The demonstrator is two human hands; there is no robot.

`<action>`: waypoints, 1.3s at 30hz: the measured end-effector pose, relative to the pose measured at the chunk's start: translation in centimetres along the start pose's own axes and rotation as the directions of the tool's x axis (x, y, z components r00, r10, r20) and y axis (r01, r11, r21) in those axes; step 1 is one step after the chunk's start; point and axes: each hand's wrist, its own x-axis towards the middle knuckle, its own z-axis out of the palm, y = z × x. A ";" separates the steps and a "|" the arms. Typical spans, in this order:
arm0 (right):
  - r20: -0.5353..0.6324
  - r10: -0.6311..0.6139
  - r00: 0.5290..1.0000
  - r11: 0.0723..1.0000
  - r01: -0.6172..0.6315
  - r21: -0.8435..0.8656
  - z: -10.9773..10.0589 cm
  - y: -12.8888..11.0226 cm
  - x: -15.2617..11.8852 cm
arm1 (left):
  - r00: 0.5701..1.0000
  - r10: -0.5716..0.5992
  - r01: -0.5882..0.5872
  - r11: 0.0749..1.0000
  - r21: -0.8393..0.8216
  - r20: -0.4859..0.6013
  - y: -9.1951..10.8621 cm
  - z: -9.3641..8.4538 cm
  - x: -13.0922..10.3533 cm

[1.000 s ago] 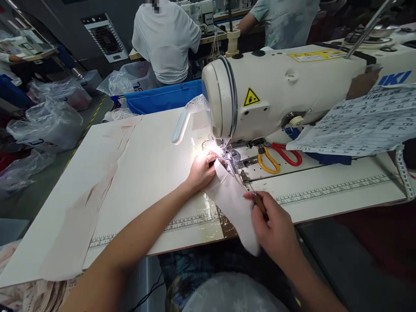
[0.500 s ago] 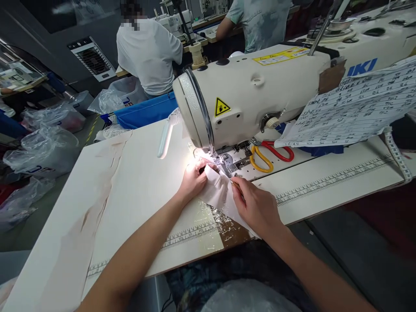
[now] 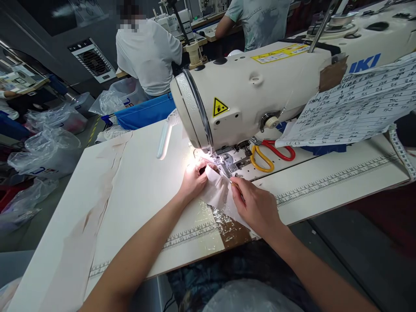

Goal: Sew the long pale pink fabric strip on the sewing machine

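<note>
Under the lit needle area of the sewing machine (image 3: 253, 95), a piece of pale pink fabric (image 3: 217, 190) lies partly folded up. My left hand (image 3: 194, 177) pinches its left edge close to the presser foot; some fingertips are lost in the glare. On the other side, my right hand (image 3: 256, 203) is closed around a thin pointed metal tool (image 3: 234, 183), whose tip touches the fabric by the metal guide. The tool's exact kind is hard to make out. Scissors (image 3: 262, 159) with one yellow and one red handle rest right of the needle plate.
A long pale fabric strip (image 3: 78, 242) lies along the table's left side. Handwritten paper (image 3: 351, 104) hangs over the right side, near a tape measure (image 3: 401, 151). A light-blue handled item (image 3: 165, 138) lies left of the machine head. Other people sit beyond.
Both hands keep nearly the same place and grip on the fabric and tool. The view has shifted very slightly.
</note>
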 end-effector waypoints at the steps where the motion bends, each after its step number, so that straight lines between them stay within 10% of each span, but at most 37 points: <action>1: 0.000 0.005 1.000 1.000 -0.005 0.001 0.0 0.0 0.0 | 1.000 0.000 0.000 1.000 -0.008 -0.002 0.0 0.0 0.0; 20: -0.016 0.000 1.000 1.000 0.000 0.003 -0.1 -0.2 0.2 | 1.000 0.003 -0.003 0.999 0.038 -0.002 -0.1 0.0 0.0; 33: 0.054 0.008 0.998 1.000 -0.008 0.010 0.0 -0.1 0.3 | 0.992 0.123 -0.122 0.912 0.392 0.024 -0.2 0.7 0.3; 39: 0.011 0.021 1.000 1.000 -0.022 0.021 0.1 0.0 0.2 | 0.998 0.056 -0.060 0.969 0.240 0.024 -0.2 0.5 0.3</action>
